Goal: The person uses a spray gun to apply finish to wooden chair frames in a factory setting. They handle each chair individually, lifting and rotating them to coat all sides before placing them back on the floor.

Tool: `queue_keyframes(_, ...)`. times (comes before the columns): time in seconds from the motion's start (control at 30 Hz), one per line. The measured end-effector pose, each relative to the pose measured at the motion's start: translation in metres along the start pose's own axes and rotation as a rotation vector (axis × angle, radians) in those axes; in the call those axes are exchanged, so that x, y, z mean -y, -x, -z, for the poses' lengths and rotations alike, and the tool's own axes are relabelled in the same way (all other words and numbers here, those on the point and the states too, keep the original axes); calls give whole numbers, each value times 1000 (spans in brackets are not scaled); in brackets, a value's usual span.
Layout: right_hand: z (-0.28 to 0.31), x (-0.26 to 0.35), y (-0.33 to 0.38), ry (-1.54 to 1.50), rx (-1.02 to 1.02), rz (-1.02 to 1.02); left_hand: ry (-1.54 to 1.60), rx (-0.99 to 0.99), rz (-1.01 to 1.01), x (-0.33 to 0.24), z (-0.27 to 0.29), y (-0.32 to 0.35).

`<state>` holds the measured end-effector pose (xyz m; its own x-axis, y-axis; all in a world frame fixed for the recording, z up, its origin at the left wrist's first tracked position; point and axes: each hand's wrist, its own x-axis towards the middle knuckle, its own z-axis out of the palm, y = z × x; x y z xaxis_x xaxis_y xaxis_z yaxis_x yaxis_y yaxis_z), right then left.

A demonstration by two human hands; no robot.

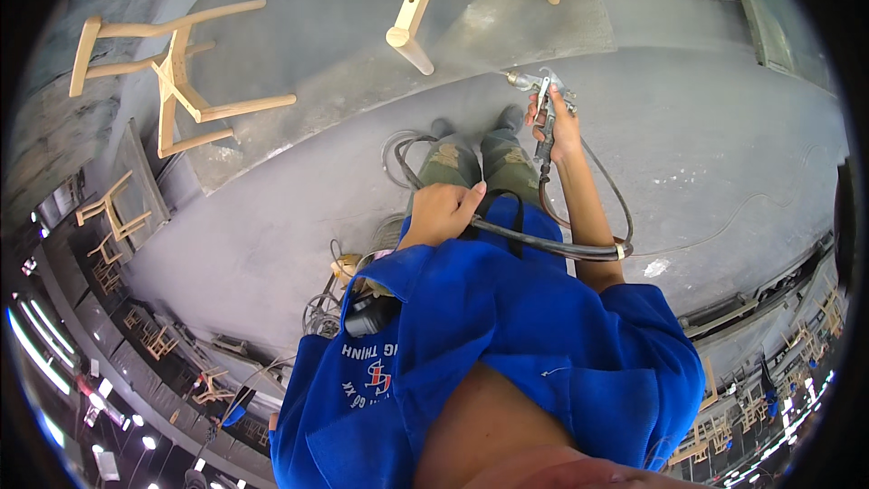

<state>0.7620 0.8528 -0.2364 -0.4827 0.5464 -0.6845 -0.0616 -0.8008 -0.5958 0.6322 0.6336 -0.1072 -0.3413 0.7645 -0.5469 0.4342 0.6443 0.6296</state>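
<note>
My right hand point(563, 125) is wrapped round the grip of a metal spray gun point(545, 95), whose nozzle points left toward a pale wooden chair frame point(418, 2). A faint mist shows in front of the nozzle. From the gun's lower end, hoses loop down past my right forearm. Close to my waist, my left hand point(444, 210) is closed round the dark hose point(525, 237), thumb on top. The chair frame stands at the top, partly cut off by the picture's edge. Another wooden chair frame point(176, 81) is at the upper left, its legs spread.
Both frames are on a large grey board point(299, 140). Hose coils point(398, 158) lie on the floor by my feet, with more hose at my left side point(321, 312). A panel point(778, 18) stands at the upper right. More chair frames point(113, 208) line the far left.
</note>
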Motion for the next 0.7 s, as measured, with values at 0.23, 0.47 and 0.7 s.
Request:
queue_keyframes(0.23,46,-51,-82,164,-226,-114,-5,-4,9,23,3,-19)
queue_keyframes(0.47,14,-67,-135,239,-272,-83,14,-25,24,54,18,-52)
queue_keyframes(0.7,-85,-66,-227,-440,206,85,6,-86,56,94,42,-74)
